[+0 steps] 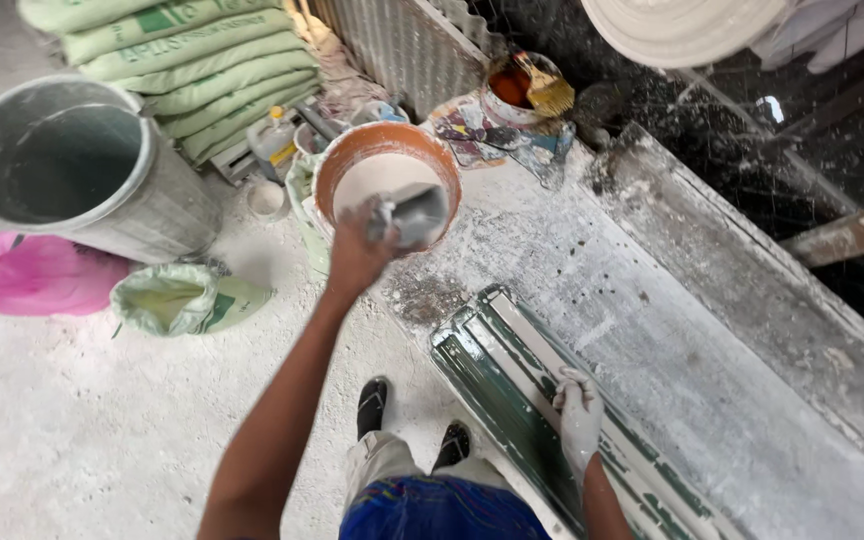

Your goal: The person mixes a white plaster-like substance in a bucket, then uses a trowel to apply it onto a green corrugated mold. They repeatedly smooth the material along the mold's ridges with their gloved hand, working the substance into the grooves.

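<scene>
My left hand (357, 252) is stretched out over an orange bowl (352, 150) of white plaster and grips a small grey scoop-like container (414, 214) above the plaster. My right hand (577, 415), coated in white, rests flat on a long green ribbed mould (512, 390) lying on the white-dusted work table (672, 340). The fingers of the right hand press on the mould's pale inner strip.
A large grey metal bin (72, 170) stands at the left by a pink bag (32, 275) and an open green sack (177, 297). Stacked green sacks (192, 70) lie behind. A paint tub with a brush (527, 85) sits beyond the bowl. My feet (412, 420) stand on the dusty floor.
</scene>
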